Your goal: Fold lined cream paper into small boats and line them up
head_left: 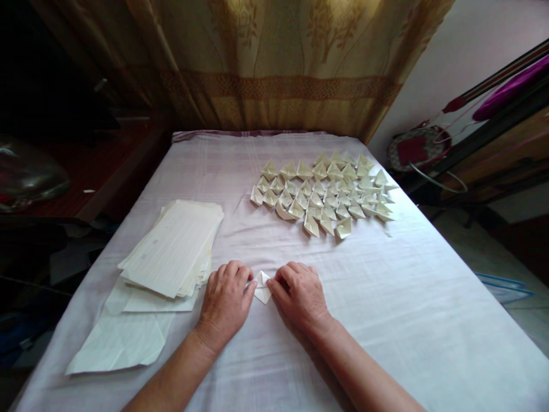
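Note:
A small folded white paper piece lies on the white cloth near the front edge of the bed. My left hand presses on its left side with curled fingers, and my right hand pinches its right side. Both hands rest on the cloth, knuckles up. Further back, right of centre, several finished paper boats stand in tight rows. To the left of my left hand sits a stack of white lined sheets.
The white cloth covers the whole bed. A loose larger sheet lies under the stack at the front left. A patterned curtain hangs behind. Dark furniture stands left; a rack and cluttered items stand right.

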The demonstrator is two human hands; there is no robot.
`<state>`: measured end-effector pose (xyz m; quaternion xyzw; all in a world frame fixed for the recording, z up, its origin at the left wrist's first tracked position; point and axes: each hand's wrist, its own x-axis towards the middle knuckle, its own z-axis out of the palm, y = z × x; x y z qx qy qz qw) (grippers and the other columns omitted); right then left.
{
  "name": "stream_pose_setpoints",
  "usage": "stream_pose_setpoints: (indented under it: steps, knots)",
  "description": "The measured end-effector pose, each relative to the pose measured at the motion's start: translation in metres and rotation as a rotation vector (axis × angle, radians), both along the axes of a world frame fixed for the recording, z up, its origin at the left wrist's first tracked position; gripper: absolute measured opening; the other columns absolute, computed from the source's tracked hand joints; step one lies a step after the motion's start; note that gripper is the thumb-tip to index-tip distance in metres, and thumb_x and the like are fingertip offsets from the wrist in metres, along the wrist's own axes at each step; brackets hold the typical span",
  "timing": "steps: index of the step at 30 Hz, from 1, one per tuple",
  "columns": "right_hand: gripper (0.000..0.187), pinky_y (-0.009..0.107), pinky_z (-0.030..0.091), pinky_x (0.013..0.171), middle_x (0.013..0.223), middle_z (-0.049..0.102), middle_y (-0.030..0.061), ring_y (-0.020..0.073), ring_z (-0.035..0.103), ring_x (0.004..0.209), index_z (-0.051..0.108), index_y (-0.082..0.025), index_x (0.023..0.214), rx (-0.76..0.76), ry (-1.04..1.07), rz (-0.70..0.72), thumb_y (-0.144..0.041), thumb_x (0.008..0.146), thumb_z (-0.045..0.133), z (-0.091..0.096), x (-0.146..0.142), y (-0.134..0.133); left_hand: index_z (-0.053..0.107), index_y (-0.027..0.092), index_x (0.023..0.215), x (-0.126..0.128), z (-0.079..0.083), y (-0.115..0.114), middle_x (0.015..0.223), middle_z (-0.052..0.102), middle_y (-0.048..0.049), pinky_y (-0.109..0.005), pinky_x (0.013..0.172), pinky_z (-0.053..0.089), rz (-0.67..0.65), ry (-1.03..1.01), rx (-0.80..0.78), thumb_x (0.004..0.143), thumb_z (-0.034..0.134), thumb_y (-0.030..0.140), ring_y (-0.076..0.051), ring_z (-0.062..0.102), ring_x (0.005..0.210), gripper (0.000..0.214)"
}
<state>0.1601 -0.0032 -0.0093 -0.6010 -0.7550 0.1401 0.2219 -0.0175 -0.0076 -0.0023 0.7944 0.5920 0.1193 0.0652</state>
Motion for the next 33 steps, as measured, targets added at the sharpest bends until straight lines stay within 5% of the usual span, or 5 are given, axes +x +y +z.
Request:
stream_pose_setpoints:
  steps: [11,20,27,33]
  knots:
    - [0.016,0.031,0.027,0.072,0.074,0.064,-0.0001,0.0166,0.056,0.074,0.061,-0.021,0.072,0.013,-0.003,-0.033,-0.027,0.086,0.066,0.001,-0.004,-0.001,0.063,0.022,0.098,0.001,-0.004,-0.002,0.098,0.064,-0.0045,-0.037,0.080,0.045,0.005,-0.057,0.053,0.093,0.056,0.022,-0.023,0.059,0.091,0.009]
    - [0.013,0.029,0.029,0.071,0.074,0.065,-0.0017,0.0156,0.058,0.075,0.064,-0.021,0.073,-0.065,0.035,-0.001,-0.023,0.084,0.069,0.001,0.003,0.004,0.066,0.030,0.118,-0.010,-0.006,-0.004,0.119,0.071,0.0004,-0.040,0.090,0.044,-0.254,-0.097,0.138,0.090,0.057,0.013,-0.023,0.060,0.106,0.034]
    - [0.013,0.029,0.029,0.071,0.075,0.066,0.0001,0.0160,0.058,0.075,0.064,-0.021,0.076,-0.010,-0.023,0.020,-0.021,0.088,0.062,-0.002,0.004,0.002,0.056,0.028,0.136,-0.019,-0.002,-0.015,0.136,0.062,-0.0021,-0.048,0.105,0.037,-0.319,0.078,0.110,0.093,0.056,0.040,-0.029,0.047,0.132,0.045]
    - [0.013,0.029,0.028,0.072,0.075,0.065,0.0003,0.0159,0.057,0.075,0.063,-0.021,0.076,0.035,-0.018,0.024,-0.021,0.088,0.061,-0.004,0.003,0.000,0.057,0.026,0.136,-0.018,-0.001,-0.013,0.138,0.061,-0.0040,-0.049,0.117,0.027,-0.407,0.212,0.154,0.089,0.062,0.051,-0.029,0.046,0.135,0.053]
